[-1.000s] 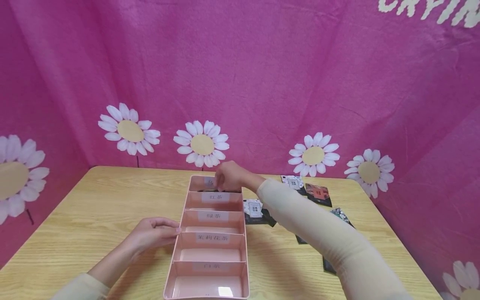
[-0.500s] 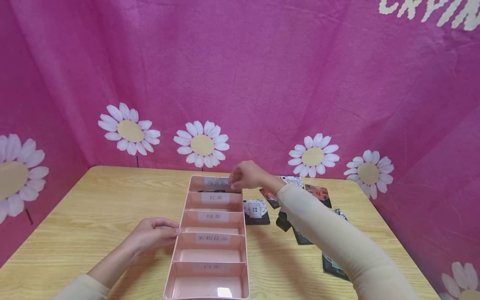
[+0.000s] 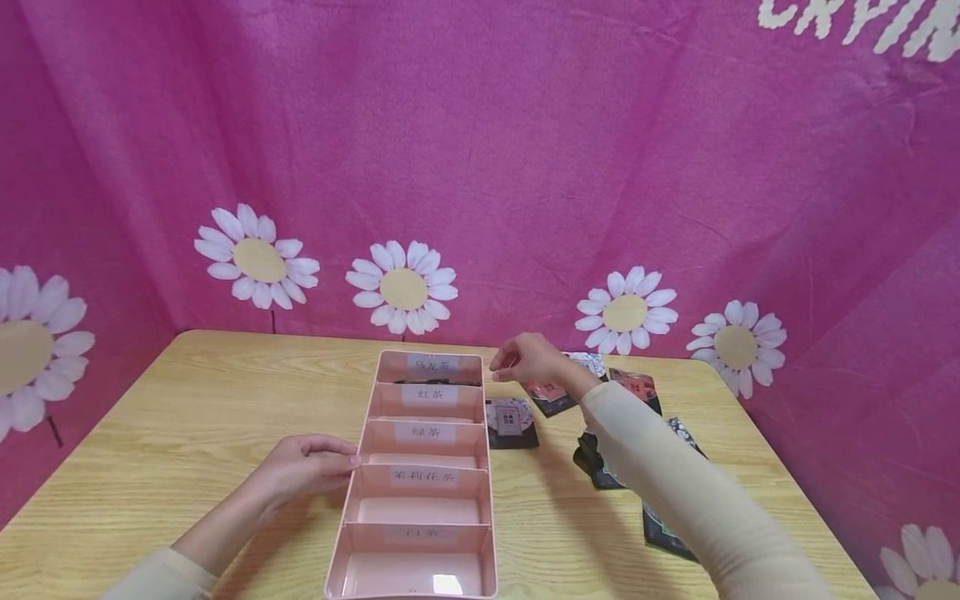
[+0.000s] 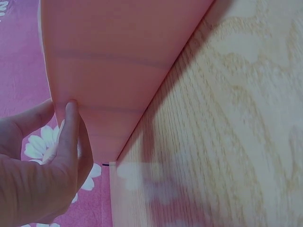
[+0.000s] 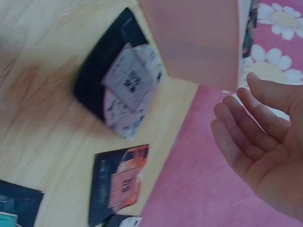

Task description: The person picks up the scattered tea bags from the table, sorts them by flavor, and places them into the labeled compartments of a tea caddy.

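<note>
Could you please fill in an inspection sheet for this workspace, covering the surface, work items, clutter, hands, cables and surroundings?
Surface: light wood-grain table, bearing everything handled.
Work items: long pink plastic box with five labelled compartments; dark contents, mostly hidden, in the farthest. Flat black packets with patterned fronts lie right of the box, some partly covered by the cream right sleeve.
Clutter: nothing seen.
Hands: bare left hand holds the box's left rim; bare right hand hovers beside its far right corner, holding nothing.
Cables: nothing seen.
Surroundings: magenta fabric backdrop printed with white daisies.
</note>
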A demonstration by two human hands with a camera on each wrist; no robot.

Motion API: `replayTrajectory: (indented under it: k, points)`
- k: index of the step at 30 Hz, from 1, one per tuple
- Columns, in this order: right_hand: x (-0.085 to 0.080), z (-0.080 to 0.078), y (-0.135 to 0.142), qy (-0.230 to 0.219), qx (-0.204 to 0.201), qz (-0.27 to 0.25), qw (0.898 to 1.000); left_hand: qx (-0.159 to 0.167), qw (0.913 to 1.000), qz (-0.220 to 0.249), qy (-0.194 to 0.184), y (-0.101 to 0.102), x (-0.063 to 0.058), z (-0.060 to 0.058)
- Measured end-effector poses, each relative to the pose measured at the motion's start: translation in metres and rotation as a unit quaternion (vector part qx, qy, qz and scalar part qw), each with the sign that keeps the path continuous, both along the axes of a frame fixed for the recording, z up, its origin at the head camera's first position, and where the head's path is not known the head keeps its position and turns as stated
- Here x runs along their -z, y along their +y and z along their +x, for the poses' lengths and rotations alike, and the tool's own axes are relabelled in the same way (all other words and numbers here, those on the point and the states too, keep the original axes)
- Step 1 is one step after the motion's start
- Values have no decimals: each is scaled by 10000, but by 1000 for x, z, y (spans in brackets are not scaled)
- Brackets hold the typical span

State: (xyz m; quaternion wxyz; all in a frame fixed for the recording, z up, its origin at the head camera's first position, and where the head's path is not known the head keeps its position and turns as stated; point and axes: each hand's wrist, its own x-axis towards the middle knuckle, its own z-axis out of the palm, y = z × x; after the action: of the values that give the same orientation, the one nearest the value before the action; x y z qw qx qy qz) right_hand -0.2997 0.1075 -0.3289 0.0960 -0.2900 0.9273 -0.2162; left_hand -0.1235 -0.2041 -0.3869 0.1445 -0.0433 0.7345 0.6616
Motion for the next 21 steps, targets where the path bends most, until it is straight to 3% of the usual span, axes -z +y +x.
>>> replayTrajectory:
  k: [8, 21]
  points:
    - [22, -5, 8, -111, 287, 271, 9992, -10, 10000, -53, 39, 0, 3, 0]
    - [50, -8, 12, 301, -39, 952, 9950, -37, 10000, -37, 8, -1, 4, -1]
